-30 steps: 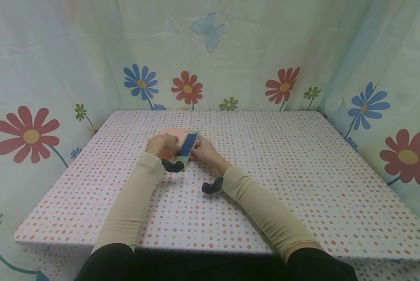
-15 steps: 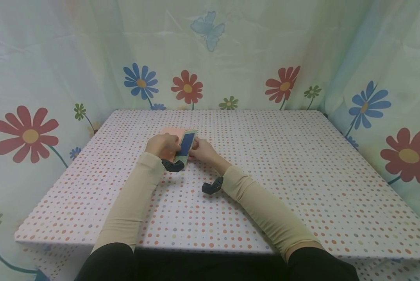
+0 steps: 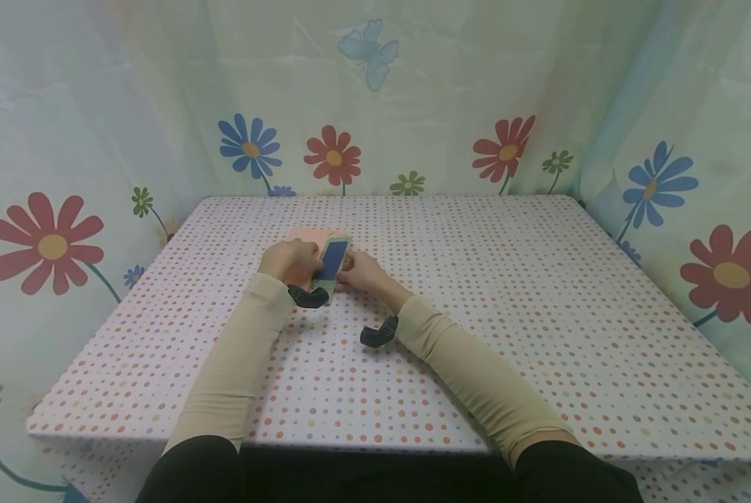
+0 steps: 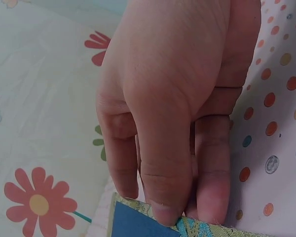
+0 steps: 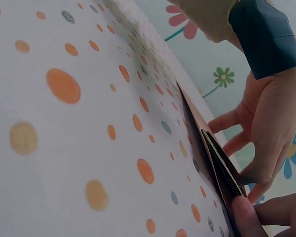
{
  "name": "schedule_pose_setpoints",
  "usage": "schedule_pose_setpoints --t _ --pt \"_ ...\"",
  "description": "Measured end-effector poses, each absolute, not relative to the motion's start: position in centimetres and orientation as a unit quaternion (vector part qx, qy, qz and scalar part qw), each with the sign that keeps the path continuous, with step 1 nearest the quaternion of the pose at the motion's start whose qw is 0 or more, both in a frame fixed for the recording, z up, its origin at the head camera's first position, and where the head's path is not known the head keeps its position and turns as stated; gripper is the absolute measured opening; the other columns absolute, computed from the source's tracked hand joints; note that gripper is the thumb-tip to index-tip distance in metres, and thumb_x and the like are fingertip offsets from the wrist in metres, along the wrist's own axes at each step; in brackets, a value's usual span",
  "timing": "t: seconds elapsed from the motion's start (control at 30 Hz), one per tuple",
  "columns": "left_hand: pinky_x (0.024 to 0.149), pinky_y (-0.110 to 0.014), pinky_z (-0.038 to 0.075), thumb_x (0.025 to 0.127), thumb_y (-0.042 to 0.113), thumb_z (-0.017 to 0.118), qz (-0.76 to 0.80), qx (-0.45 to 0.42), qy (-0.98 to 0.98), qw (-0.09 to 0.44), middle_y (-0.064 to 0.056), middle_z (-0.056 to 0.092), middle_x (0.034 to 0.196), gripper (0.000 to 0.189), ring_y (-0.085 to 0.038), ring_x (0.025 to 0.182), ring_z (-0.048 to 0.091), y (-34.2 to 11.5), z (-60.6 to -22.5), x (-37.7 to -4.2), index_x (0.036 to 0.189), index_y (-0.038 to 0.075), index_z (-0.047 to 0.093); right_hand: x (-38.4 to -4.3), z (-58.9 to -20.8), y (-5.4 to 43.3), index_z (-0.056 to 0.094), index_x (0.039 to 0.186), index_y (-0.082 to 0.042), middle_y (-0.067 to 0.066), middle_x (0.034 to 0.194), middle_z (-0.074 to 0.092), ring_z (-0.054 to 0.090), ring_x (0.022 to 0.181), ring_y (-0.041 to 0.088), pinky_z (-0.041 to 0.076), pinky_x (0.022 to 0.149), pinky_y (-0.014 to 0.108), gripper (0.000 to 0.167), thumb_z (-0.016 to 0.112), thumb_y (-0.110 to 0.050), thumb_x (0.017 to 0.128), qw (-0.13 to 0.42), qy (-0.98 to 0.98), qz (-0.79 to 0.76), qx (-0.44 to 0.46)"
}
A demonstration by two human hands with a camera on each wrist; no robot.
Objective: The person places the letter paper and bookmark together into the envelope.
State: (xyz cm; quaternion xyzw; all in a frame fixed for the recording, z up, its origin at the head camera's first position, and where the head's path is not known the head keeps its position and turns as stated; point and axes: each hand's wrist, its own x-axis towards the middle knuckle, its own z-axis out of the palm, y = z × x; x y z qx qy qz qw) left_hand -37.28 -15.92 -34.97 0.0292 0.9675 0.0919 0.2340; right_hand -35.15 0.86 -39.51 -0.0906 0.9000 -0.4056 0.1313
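A small blue card (image 3: 332, 260) with a pale green patterned border stands tilted on the dotted table, over a pink-orange sheet (image 3: 308, 235). My left hand (image 3: 301, 263) pinches the card's left side, fingers curled down onto its border (image 4: 138, 223). From the right, my right hand (image 3: 352, 268) pinches the same card. In the right wrist view the card's dark edge (image 5: 221, 165) lies against the sheet (image 5: 195, 140). There the left hand (image 5: 264, 126) reaches in from the far side, and a right fingertip (image 5: 249, 217) presses the card's near end.
The table (image 3: 507, 293) wears a white cloth with coloured dots and ends in a front edge (image 3: 350, 440) near my body. Flowered curtains (image 3: 413, 105) close in the back and both sides. Dark camera bands sit on both wrists (image 3: 378, 334).
The card has shifted slightly left and stands a little steeper between the hands. The right hand has drawn in closer to the left. Both arms otherwise stay put.
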Motion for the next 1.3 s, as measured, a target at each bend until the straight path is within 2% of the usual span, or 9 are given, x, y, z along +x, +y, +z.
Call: schedule_pose_setpoints --t 0.1,0.23,0.33,0.63,0.8,1.03,1.3 --pt "0.093 -0.047 0.041 0.094 0.042 0.047 0.087 0.030 0.967 0.236 -0.009 0.045 0.123 0.038 -0.028 0.106 0.046 -15.9 -35.0 -37.4 0.125 0.020 0.049 -35.1 -39.6 0.8 0.041 0.139 -0.002 0.009 0.113 0.062 0.061 0.099 0.019 0.047 0.089 0.032 0.054 0.062 -0.019 0.091 0.125 0.905 -0.395 -0.093" --pt "0.093 -0.047 0.041 0.093 0.042 0.047 0.083 0.029 0.967 0.238 -0.009 0.044 0.125 0.040 -0.028 0.107 0.045 -15.9 -35.1 -37.5 0.127 0.020 0.048 -35.2 -39.6 0.8 0.053 0.123 -0.003 0.009 0.109 0.061 0.059 0.096 0.020 0.046 0.085 0.032 0.037 0.062 -0.019 0.091 0.118 0.907 -0.394 -0.093" --pt "0.094 -0.048 0.040 0.094 0.042 0.047 0.083 0.032 0.967 0.240 -0.010 0.044 0.127 0.042 -0.028 0.108 0.045 -15.9 -35.0 -37.4 0.129 0.020 0.047 -35.3 -39.7 0.7 0.055 0.121 -0.004 0.008 0.108 0.061 0.059 0.095 0.019 0.046 0.084 0.031 0.034 0.063 -0.019 0.091 0.117 0.903 -0.404 -0.088" --pt "0.094 -0.048 0.040 0.094 0.043 0.046 0.079 0.035 0.966 0.244 -0.011 0.042 0.130 0.045 -0.029 0.109 0.045 -15.9 -34.9 -37.5 0.132 0.019 0.046 -35.2 -40.0 0.3 0.045 0.139 -0.005 0.009 0.114 0.062 0.063 0.097 0.017 0.049 0.085 0.027 0.053 0.061 -0.013 0.090 0.131 0.885 -0.441 -0.067" --pt "0.097 -0.049 0.039 0.094 0.044 0.046 0.076 0.031 0.966 0.246 -0.012 0.044 0.132 0.047 -0.029 0.111 0.045 -15.8 -34.9 -37.5 0.134 0.019 0.044 -35.0 -39.9 0.2 0.044 0.141 -0.008 0.009 0.118 0.062 0.063 0.099 0.016 0.050 0.087 0.027 0.054 0.059 -0.014 0.090 0.142 0.869 -0.470 -0.059" --pt "0.099 -0.049 0.039 0.094 0.045 0.046 0.083 0.027 0.967 0.240 -0.011 0.041 0.136 0.051 -0.028 0.112 0.044 -15.7 -35.0 -37.6 0.139 0.022 0.040 -34.8 -39.1 1.1 0.039 0.145 -0.010 0.013 0.133 0.057 0.057 0.118 0.024 0.043 0.102 0.038 0.055 0.053 -0.020 0.093 0.126 0.867 -0.477 -0.069" --pt "0.096 -0.048 0.041 0.094 0.044 0.046 0.077 0.026 0.969 0.234 -0.010 0.045 0.130 0.048 -0.027 0.108 0.046 -15.6 -34.8 -37.4 0.136 0.021 0.043 -34.4 -38.2 1.0 0.030 0.148 -0.005 0.015 0.141 0.049 0.045 0.131 0.028 0.038 0.107 0.040 0.060 0.050 -0.023 0.094 0.111 0.881 -0.453 -0.083"
